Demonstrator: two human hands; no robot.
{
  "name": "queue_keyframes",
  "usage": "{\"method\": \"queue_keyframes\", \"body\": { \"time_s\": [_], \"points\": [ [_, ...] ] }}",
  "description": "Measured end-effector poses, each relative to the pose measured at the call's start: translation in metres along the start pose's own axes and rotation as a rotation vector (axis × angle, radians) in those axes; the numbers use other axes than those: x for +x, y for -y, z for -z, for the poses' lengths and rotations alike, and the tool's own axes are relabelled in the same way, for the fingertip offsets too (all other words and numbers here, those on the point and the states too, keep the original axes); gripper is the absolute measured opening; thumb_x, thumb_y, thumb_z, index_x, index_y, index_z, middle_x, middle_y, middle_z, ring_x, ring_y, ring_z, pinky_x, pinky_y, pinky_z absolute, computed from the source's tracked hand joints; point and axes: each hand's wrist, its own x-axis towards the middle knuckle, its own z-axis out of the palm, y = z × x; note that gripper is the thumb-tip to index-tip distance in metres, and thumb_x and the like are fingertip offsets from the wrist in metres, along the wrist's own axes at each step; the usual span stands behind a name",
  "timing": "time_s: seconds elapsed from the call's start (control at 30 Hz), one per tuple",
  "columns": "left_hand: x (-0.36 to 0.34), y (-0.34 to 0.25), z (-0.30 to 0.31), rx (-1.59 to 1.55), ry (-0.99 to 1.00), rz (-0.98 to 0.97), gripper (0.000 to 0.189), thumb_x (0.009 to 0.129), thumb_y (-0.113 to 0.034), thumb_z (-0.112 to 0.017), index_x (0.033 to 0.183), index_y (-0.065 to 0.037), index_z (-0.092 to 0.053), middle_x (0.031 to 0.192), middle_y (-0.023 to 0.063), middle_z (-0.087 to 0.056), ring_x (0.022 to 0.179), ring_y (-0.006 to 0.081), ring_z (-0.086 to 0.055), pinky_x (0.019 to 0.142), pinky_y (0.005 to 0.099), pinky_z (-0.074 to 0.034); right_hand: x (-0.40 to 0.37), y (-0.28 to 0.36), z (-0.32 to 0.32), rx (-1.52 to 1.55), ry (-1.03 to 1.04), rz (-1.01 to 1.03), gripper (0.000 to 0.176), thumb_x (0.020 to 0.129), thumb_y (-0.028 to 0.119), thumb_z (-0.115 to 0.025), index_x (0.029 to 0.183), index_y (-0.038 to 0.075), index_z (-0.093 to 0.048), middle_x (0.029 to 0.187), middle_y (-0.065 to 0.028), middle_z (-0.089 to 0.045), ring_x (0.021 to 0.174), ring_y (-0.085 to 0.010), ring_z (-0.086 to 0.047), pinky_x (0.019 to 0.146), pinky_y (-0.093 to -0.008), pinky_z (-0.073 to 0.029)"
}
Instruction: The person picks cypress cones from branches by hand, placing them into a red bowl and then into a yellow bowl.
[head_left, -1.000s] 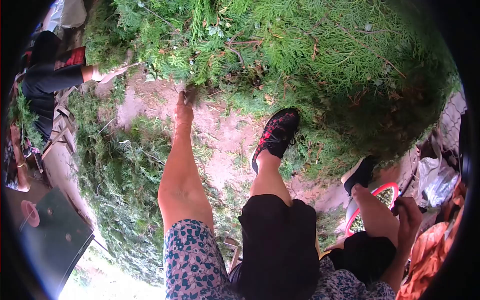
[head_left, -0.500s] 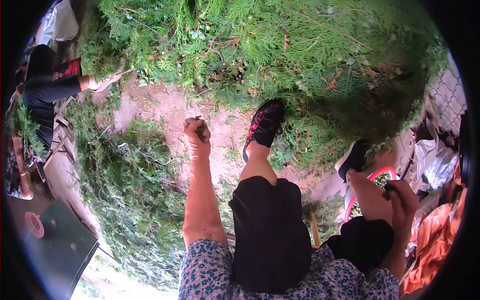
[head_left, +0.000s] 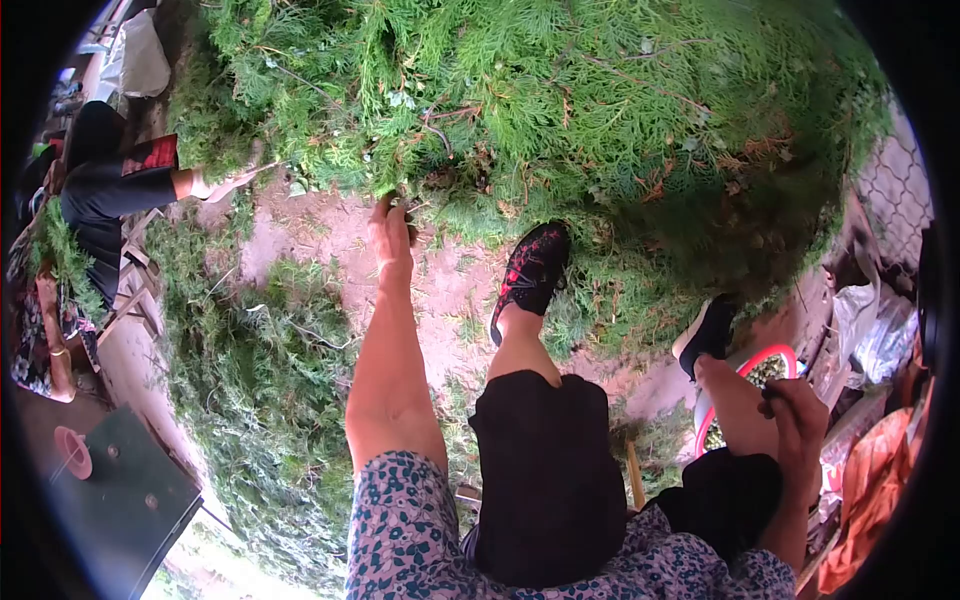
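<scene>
My left hand (head_left: pixel 391 238) reaches forward to the near edge of a heap of green conifer branches (head_left: pixel 560 90). Its fingers are stretched out, with the tips at the foliage and the thumb apart from them. My right hand (head_left: pixel 800 418) is beside my right knee with its fingers curled in and dark at the tips; whether something small is inside cannot be made out. Just beyond it stands a bucket (head_left: pixel 703 432) with a red and white rim, partly hidden by my leg. Small green pieces show inside the bucket.
More cut branches (head_left: pixel 270 400) lie to the left on the reddish ground (head_left: pixel 370 290). Another person (head_left: pixel 95 220) sits at the far left, holding greenery. A dark green board (head_left: pixel 120 500) is at lower left. Plastic bags (head_left: pixel 885 330) and orange cloth (head_left: pixel 870 510) lie at right.
My left hand has moved forward from above the bare ground to the branch heap, and its curled fingers have straightened. My right hand stays curled by the knee, slightly lower in view.
</scene>
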Motion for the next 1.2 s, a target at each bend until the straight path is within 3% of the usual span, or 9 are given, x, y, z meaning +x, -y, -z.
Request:
{"method": "queue_keyframes", "body": {
  "time_s": [0.17,0.2,0.33,0.37,0.5,1.0,1.1,1.13,1.2],
  "points": [
    [0.043,0.056,0.007,0.942,0.051,-0.190,0.036,0.080,-0.009,-0.049,0.116,-0.009,-0.055,0.092,0.0138,-0.064,0.070,0.0250,-0.061,0.058,0.0335,-0.047,0.009,0.001,-0.003,0.010,0.038,-0.046,0.016,0.077,-0.004,-0.047,0.090,-0.004,-0.057,0.073,-0.0118,-0.056,0.067,-0.0190,-0.057,0.062,-0.0273,-0.044],
    [0.040,0.087,0.017,0.997,0.021,-0.183,0.033,0.082,-0.019,-0.055,0.114,-0.027,-0.058,0.089,0.0081,-0.066,0.054,0.0166,-0.054,0.051,0.0295,-0.046,0.010,0.004,-0.005,-0.003,0.034,-0.058,0.016,0.077,-0.004,-0.047,0.090,-0.004,-0.057,0.073,-0.0118,-0.056,0.066,-0.0188,-0.057,0.062,-0.0274,-0.044],
    [-0.047,0.119,0.027,0.700,0.129,-0.372,0.025,0.087,-0.010,-0.049,0.109,-0.002,-0.059,0.091,0.0106,-0.064,0.073,0.0149,-0.057,0.067,0.0260,-0.048,0.013,0.008,-0.005,-0.020,0.044,-0.053,0.016,0.077,-0.004,-0.046,0.090,-0.004,-0.056,0.074,-0.0122,-0.055,0.066,-0.0187,-0.056,0.062,-0.0278,-0.044],
    [-0.055,0.144,0.042,0.745,0.070,-0.677,0.022,0.083,-0.009,-0.054,0.102,0.001,-0.060,0.083,0.0093,-0.065,0.062,0.0154,-0.057,0.057,0.0261,-0.048,0.012,0.007,-0.005,-0.020,0.050,-0.056,0.016,0.077,-0.004,-0.046,0.090,-0.004,-0.056,0.074,-0.0122,-0.055,0.066,-0.0187,-0.056,0.062,-0.0278,-0.044],
    [-0.089,0.075,0.029,0.141,-0.108,0.232,0.007,0.074,-0.005,-0.058,0.078,0.000,-0.058,0.058,0.0043,-0.052,0.041,0.0097,-0.043,0.039,0.0249,-0.037,0.011,-0.001,-0.005,-0.016,0.050,-0.040,0.016,0.078,-0.003,-0.046,0.091,-0.004,-0.055,0.075,-0.0117,-0.055,0.066,-0.0181,-0.056,0.062,-0.0271,-0.044],
    [0.041,0.064,0.006,1.028,-0.187,-0.573,0.019,0.073,-0.012,-0.057,0.090,-0.004,-0.062,0.079,0.0183,-0.062,0.072,0.0323,-0.059,0.067,0.0377,-0.046,0.016,-0.005,-0.004,-0.045,0.045,-0.079,0.016,0.078,-0.004,-0.044,0.089,-0.004,-0.055,0.073,-0.0123,-0.055,0.065,-0.0180,-0.055,0.061,-0.0270,-0.043],
    [0.030,0.076,0.018,0.846,-0.188,-0.520,0.015,0.074,-0.010,-0.056,0.086,-0.001,-0.059,0.076,0.0152,-0.061,0.064,0.0267,-0.058,0.057,0.0351,-0.046,0.018,-0.004,-0.003,-0.058,0.038,-0.056,0.016,0.077,-0.004,-0.044,0.089,-0.004,-0.056,0.073,-0.0123,-0.055,0.065,-0.0180,-0.055,0.061,-0.0271,-0.043],
    [0.030,0.072,0.026,0.477,-0.130,-0.159,0.011,0.076,-0.008,-0.056,0.084,0.000,-0.057,0.071,0.0093,-0.058,0.057,0.0174,-0.054,0.044,0.0287,-0.041,0.017,-0.004,-0.003,-0.062,0.037,-0.046,0.016,0.078,-0.004,-0.044,0.089,-0.004,-0.056,0.073,-0.0120,-0.054,0.065,-0.0178,-0.055,0.061,-0.0271,-0.043],
    [0.015,0.063,0.037,0.045,-0.130,-0.034,0.014,0.075,-0.008,-0.057,0.086,0.000,-0.058,0.068,0.0081,-0.057,0.052,0.0156,-0.051,0.041,0.0268,-0.038,0.017,-0.001,-0.004,-0.062,0.036,-0.051,0.016,0.078,-0.004,-0.044,0.089,-0.004,-0.056,0.073,-0.0117,-0.054,0.066,-0.0174,-0.055,0.062,-0.0270,-0.043]
  ]
}}
